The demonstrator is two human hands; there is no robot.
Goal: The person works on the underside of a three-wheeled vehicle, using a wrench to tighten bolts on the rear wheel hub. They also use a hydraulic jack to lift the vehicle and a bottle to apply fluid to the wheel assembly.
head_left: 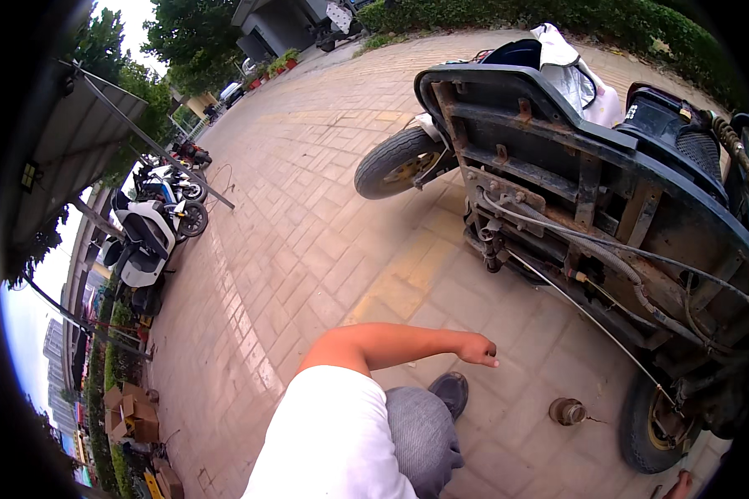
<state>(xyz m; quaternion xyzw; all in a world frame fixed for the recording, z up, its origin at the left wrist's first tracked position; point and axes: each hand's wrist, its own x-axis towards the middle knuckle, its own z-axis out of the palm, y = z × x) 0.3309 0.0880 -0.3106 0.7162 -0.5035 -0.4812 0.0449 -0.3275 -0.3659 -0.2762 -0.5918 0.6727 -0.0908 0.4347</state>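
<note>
Tipped vehicle (588, 187) bared, underside (620, 266) work likely left; we can't tell the grip of left hand (478, 349) or right hand (682, 484) near it.

Along my left I have a parked row of scooters: a white-and-black one (146, 241) nearest, a blue-and-white one (166, 191) beyond it. Above them I see the underside of a canopy (71, 137). Lower down, open cardboard boxes (133, 416) sit near a hedge (112, 366), and tower blocks (57, 366) rise past it. Farther up I make out leafy trees (193, 33), a parked car (231, 93), red plant pots (290, 62) and a grey building (287, 29).
</note>
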